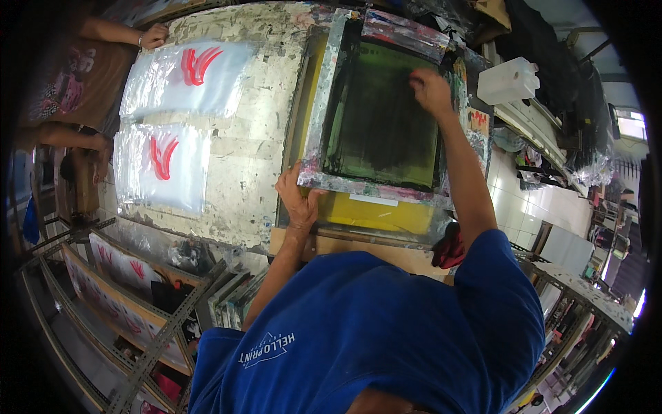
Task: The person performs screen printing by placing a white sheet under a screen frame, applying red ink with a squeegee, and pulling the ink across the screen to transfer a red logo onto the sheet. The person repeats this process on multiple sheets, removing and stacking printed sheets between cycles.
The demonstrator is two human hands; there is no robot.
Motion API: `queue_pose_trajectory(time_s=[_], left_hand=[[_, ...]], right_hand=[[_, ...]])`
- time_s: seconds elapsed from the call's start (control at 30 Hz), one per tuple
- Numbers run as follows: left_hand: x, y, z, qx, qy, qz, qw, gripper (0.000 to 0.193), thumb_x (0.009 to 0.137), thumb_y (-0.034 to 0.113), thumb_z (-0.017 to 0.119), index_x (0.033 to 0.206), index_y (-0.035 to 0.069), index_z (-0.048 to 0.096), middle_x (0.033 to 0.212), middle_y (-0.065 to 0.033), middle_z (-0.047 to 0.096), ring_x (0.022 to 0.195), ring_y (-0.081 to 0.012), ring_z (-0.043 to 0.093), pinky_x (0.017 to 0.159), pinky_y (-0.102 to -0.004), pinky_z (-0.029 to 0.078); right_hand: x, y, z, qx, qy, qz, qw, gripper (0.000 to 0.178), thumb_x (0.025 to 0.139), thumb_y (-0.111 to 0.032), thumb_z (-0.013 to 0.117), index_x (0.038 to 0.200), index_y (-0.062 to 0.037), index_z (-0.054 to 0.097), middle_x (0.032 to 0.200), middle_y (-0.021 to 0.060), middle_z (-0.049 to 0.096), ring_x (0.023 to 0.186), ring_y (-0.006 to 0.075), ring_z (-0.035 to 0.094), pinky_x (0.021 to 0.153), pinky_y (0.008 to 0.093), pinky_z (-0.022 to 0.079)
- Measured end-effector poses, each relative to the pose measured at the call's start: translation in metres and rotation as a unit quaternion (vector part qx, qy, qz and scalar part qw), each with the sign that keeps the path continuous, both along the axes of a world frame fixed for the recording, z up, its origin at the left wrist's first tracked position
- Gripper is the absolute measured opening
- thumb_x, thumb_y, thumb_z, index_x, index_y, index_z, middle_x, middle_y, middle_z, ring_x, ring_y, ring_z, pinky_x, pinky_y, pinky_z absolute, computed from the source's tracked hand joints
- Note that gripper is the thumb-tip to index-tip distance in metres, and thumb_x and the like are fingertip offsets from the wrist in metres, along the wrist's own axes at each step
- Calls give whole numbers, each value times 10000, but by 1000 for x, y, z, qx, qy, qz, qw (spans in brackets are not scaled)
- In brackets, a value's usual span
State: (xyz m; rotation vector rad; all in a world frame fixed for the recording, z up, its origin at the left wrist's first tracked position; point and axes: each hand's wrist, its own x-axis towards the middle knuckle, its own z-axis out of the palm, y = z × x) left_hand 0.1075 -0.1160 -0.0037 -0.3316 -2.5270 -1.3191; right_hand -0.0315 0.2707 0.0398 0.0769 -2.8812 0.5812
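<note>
A screen printing frame [316, 131] with dark greenish mesh [386, 117] lies on the worktable in front of me, its edges spattered with paint. My left hand [298, 199] is closed around its near left corner. Over the far right part of the mesh is my right hand [432, 91], its fingers curled together; whatever they hold, if anything, is hidden. Yellow board [376, 212] shows under the frame's near edge, along with a small white strip [373, 200].
Two clear plastic sheets with red marks, one far [227, 96] and one near [189, 183], lie left on the worn table [248, 165]. Another person's hand [154, 36] rests at its far edge. A white jug [509, 81] stands right; metal racks [148, 352] stand near left.
</note>
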Motion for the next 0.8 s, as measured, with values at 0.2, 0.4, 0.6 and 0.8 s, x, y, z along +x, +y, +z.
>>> queue_pose_trajectory(time_s=[0.2, 0.4, 0.6, 0.8], left_hand=[[2, -5, -7, 8, -8, 16, 1000, 867, 832, 638, 637, 1392, -9, 494, 1175, -189, 542, 1122, -366, 460, 984, -470, 319], [0, -1, -1, 9, -22, 0, 1000, 861, 822, 618, 662, 1390, -8, 496, 1207, -189, 542, 1130, -371, 454, 996, -475, 315], [1, -6, -3, -1, -25, 5, 1000, 832, 825, 576, 680, 1391, -5, 496, 1201, -181, 557, 1141, -369, 462, 1001, -475, 318], [1, -3, -1, -4, -6, 3, 1000, 818, 852, 585, 668, 1376, -19, 492, 1226, -178, 550, 1138, -342, 461, 1011, -452, 323]], right_hand=[[107, -54, 43, -91, -223, 240, 941, 203, 736, -130, 708, 937, -100, 703, 915, 110, 683, 926, 334, 657, 825, 438, 529], [35, -21, 16, -7, -9, -32, 999, 163, 771, -158, 730, 924, -104, 720, 946, 99, 698, 921, 334, 665, 825, 424, 535], [90, -103, 35, -137, -120, 275, 944, 115, 800, -145, 690, 907, -131, 728, 907, 71, 685, 929, 288, 658, 806, 424, 544], [9, -56, 6, 31, 19, 68, 997, 134, 816, -130, 664, 939, -114, 714, 968, 95, 701, 935, 317, 655, 778, 446, 544]])
